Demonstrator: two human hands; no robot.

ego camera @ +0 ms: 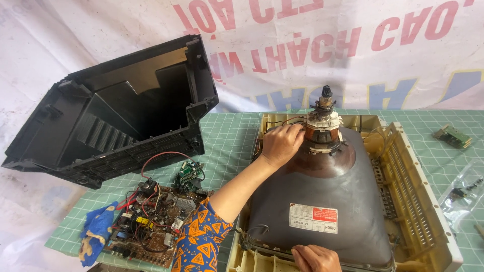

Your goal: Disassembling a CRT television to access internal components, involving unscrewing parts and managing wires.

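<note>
Two hands on the picture tube (322, 201): your left hand (281, 143) pinched the copper coil (321, 135) at its neck; your right hand (316, 258) pressed flat on the near edge, fingers together.

Left hand (280, 145) covers part of the coil yoke (322, 132) at the tube neck; its fingertips are hidden against the yoke, so the grip can't be judged. Right hand (316, 258) is cut off by the bottom edge at 6 o'clock, fingers mostly out of frame, contact with the picture tube (322, 201) rim unclear. The patterned sleeve (199, 239) also runs off the bottom edge. The tube's face is hidden, turned down into the cream front frame (421, 201). Circuit board (151, 224) at 8 o'clock is partly behind the sleeve, with parts too small to identify. Clear bag (461, 194) at 3 o'clock: contents too small to make out. Black rear housing (113, 111) interior is lost in shadow.
</note>
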